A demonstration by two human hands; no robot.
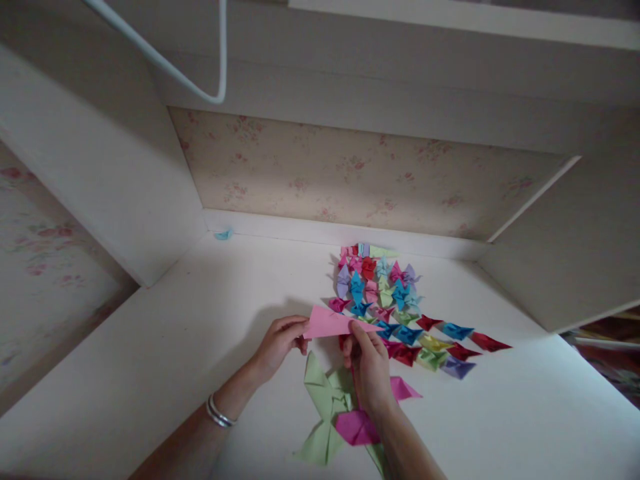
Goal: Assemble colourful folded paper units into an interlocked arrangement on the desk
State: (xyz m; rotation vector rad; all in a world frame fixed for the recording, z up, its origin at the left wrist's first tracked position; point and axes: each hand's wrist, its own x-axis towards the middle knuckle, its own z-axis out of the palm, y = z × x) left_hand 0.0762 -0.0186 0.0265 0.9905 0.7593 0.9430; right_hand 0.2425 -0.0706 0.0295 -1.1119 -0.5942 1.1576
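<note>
A folded pink paper (326,323) is held above the white desk (200,347) between both hands. My left hand (281,341) pinches its left end, a silver bracelet on that wrist. My right hand (369,363) grips its right part with fingers closed. Below the hands lie light green folded papers (323,407) and magenta folded pieces (356,427). Beyond the hands sits a pile of several small coloured origami pieces (380,283), with a row of folded triangles (445,340) trailing to the right.
A small blue folded piece (223,235) lies alone at the back left of the desk. Floral wallpaper (350,173) backs the alcove, with white side panels on both sides. A white cable (200,73) hangs at the top left.
</note>
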